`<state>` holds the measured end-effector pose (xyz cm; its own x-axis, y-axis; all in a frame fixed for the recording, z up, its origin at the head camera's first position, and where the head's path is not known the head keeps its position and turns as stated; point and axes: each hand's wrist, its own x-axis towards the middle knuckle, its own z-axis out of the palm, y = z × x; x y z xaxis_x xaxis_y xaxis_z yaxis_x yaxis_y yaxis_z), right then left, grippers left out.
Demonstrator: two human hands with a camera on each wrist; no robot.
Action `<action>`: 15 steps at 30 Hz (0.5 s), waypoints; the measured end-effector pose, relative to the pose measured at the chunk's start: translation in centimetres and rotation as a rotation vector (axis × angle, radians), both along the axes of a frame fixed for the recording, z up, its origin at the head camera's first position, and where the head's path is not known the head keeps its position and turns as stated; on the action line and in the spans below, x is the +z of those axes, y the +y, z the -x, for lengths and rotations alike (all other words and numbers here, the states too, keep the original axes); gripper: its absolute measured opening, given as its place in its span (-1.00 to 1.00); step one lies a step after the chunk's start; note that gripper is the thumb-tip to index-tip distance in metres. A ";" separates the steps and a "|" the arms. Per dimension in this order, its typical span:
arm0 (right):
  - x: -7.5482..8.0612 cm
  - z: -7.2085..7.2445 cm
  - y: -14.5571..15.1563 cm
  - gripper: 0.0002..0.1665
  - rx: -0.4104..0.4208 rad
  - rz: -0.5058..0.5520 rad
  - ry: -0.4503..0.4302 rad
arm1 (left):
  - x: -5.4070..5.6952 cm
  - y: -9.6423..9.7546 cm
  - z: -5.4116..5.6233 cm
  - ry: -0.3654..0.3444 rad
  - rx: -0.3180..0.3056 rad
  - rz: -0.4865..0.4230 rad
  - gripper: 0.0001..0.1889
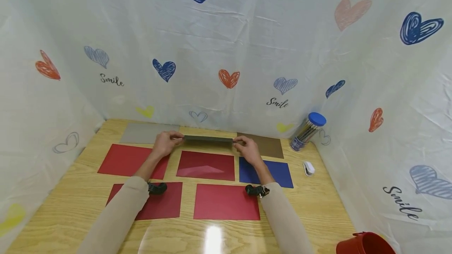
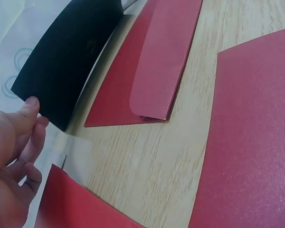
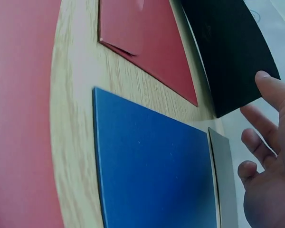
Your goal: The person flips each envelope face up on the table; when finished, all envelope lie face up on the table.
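A flat black envelope (image 1: pixel 208 139) is held up between both hands at the back of the table, tilted so the head view catches it nearly edge-on. My left hand (image 1: pixel 166 143) pinches its left end between thumb and fingers. At the opposite end, my right hand (image 1: pixel 247 150) pinches the other short side. Just in front lies a dark red envelope (image 1: pixel 206 166), whose flap (image 2: pixel 164 57) shows in the left wrist view. A blue envelope (image 3: pixel 152 166) lies below the right hand, and a bright red one (image 1: pixel 123 160) is partly covered by the left forearm.
Grey (image 1: pixel 141 132) and brown (image 1: pixel 265 145) envelopes lie along the back. Two more red envelopes, one at left (image 1: pixel 164 201) and one at right (image 1: pixel 222 202), are nearer the front. A blue-lidded pencil jar (image 1: pixel 306 131), small white stapler (image 1: pixel 308 168) and red bucket (image 1: pixel 363 244) stand at right.
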<state>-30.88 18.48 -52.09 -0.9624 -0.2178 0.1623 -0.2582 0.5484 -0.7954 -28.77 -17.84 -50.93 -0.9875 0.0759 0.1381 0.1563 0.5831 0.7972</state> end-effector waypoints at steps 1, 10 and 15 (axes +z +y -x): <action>0.0 0.0 0.0 -0.75 -0.003 0.012 -0.008 | 0.0 0.1 0.0 0.002 0.002 -0.003 -0.77; -0.4 0.6 -0.2 -0.77 -0.063 0.030 -0.035 | -0.4 0.6 0.5 0.032 0.023 0.001 -0.80; -0.3 0.8 -0.3 -0.77 -0.112 0.060 -0.032 | -0.5 1.1 0.8 0.043 0.077 -0.014 -0.78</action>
